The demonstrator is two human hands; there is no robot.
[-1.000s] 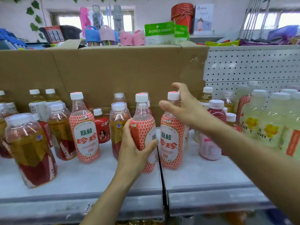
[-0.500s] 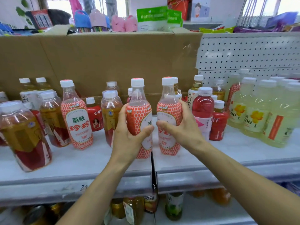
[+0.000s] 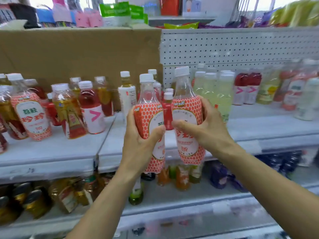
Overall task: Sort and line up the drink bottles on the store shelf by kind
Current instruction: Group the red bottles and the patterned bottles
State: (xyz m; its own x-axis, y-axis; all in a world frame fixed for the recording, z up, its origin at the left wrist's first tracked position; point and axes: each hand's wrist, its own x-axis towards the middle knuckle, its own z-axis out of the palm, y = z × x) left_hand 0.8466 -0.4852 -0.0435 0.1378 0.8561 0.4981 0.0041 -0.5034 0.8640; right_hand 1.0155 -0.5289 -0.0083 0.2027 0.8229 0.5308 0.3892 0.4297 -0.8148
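My left hand point(image 3: 138, 144) grips a lychee drink bottle point(image 3: 146, 114) with a red honeycomb label and white cap. My right hand point(image 3: 207, 128) grips a second bottle of the same kind point(image 3: 187, 107). Both are lifted off the shelf point(image 3: 107, 152) and held side by side in front of its edge. A third lychee bottle point(image 3: 29, 114) stands on the shelf at the left among amber tea bottles point(image 3: 67, 109) and a pink-label red drink point(image 3: 89, 107).
Pale yellow-green bottles point(image 3: 214, 90) and more red and pink drinks point(image 3: 246, 88) stand on the right, blurred. A white-label tea bottle point(image 3: 126, 94) stands behind my left hand. Cardboard point(image 3: 77, 50) and pegboard point(image 3: 241, 47) back the shelf. A lower shelf point(image 3: 172, 195) holds more bottles.
Both hands have lifted their lychee bottles off the shelf and drawn them toward me. The view has swung to the right, so the shelf's bottles have slid left.
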